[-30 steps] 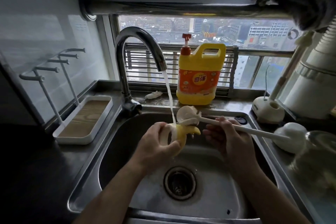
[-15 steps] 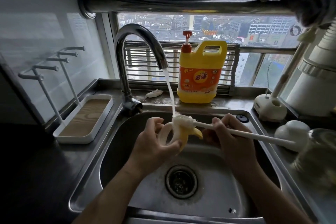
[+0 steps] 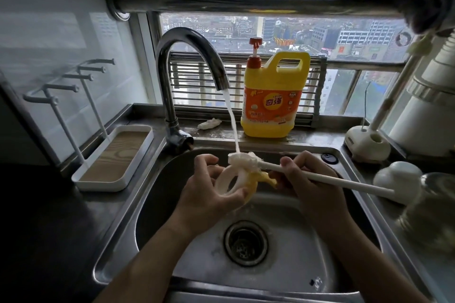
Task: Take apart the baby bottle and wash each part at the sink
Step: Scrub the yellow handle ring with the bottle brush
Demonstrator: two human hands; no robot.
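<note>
Over sink (image 3: 157, 194), brush (image 3: 344, 181) against bottle ring (image 3: 225, 183)

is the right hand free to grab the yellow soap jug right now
Probably not at once: the right hand grips the brush, so it must drop that first. Otherwise the way to the jug looks free.

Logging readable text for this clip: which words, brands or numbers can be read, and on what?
"奇强": big characters on the orange label of the yellow dish soap bottle.
"KEON": small letters just above them.
Remaining print on that label: too blurred to read.
Signs on the buildings outside: too small to read.
</note>
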